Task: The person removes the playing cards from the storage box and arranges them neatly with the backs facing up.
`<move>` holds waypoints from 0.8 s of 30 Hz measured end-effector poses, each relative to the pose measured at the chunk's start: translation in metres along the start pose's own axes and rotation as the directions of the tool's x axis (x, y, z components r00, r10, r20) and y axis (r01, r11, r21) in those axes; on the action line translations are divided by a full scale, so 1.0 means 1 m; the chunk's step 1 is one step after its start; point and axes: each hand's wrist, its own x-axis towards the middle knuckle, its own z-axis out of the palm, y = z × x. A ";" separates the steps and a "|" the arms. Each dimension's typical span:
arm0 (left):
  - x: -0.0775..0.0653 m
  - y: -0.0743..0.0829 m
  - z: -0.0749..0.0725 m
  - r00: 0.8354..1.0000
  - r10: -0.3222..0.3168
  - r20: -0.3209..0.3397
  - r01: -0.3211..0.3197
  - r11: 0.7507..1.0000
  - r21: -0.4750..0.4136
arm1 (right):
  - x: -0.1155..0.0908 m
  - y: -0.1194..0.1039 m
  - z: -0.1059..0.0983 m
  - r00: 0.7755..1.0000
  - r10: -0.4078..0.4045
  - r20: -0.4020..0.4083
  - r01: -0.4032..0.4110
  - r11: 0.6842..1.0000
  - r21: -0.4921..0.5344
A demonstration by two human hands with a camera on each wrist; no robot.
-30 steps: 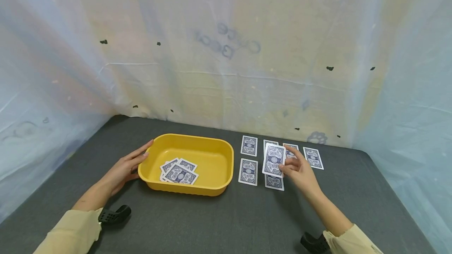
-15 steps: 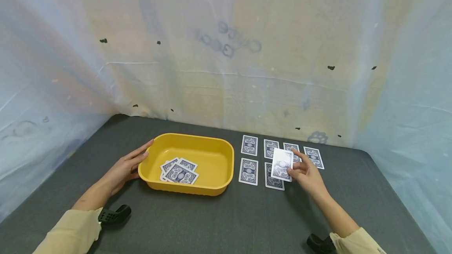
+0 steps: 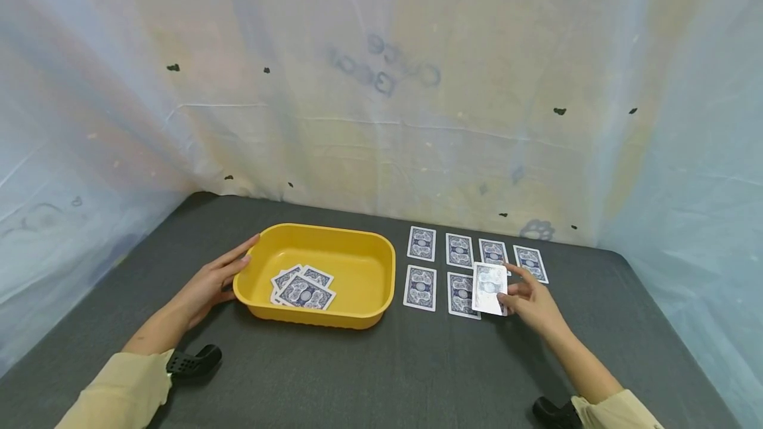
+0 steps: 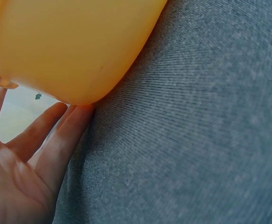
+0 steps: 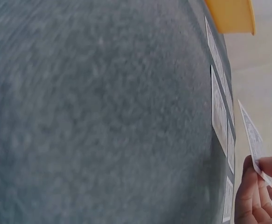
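My right hand (image 3: 533, 303) pinches a playing card (image 3: 487, 280) between thumb and fingers, its patterned back up and shiny with glare. In the right wrist view, this card (image 5: 252, 135) is tilted and raised off the table. It overlaps the right edge of a face-down card (image 3: 460, 295) in the front row. My left hand (image 3: 205, 290) rests against the left end of a yellow plastic tub (image 3: 369, 323). Its fingers (image 4: 61, 144) reach out fairly straight and touch the tub's outer wall. Several face-down cards (image 3: 305, 292) lie overlapping inside the tub, near its front left.
A back row of face-down cards (image 3: 422, 243) lies on the dark grey tabletop (image 3: 357, 376), right of the tub. Another card (image 3: 420, 288) lies in the front row. A pale patterned curtain (image 3: 381, 151) hangs behind the table and along both sides.
My right hand has carried the pinched card to the right and slightly nearer, from over the second column to the right side of the front row. The left hand stays at the tub.
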 end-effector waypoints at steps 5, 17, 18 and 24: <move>0.000 -0.001 0.000 1.000 0.011 -0.005 -0.011 1.000 -0.004 | 0.000 0.005 -0.005 1.000 0.018 0.010 -0.018 1.000 -0.013; 0.000 -0.001 0.001 1.000 0.011 -0.013 -0.012 1.000 -0.010 | 0.004 0.021 -0.017 0.999 -0.021 0.024 0.021 0.999 -0.031; 0.000 -0.002 0.001 1.000 0.012 -0.014 -0.012 1.000 -0.010 | 0.004 0.021 -0.017 1.000 -0.017 0.025 0.018 0.999 -0.035; 0.000 -0.001 0.001 1.000 0.007 -0.019 -0.007 1.000 -0.008 | 0.005 0.024 -0.018 0.999 -0.019 0.029 0.020 0.999 -0.050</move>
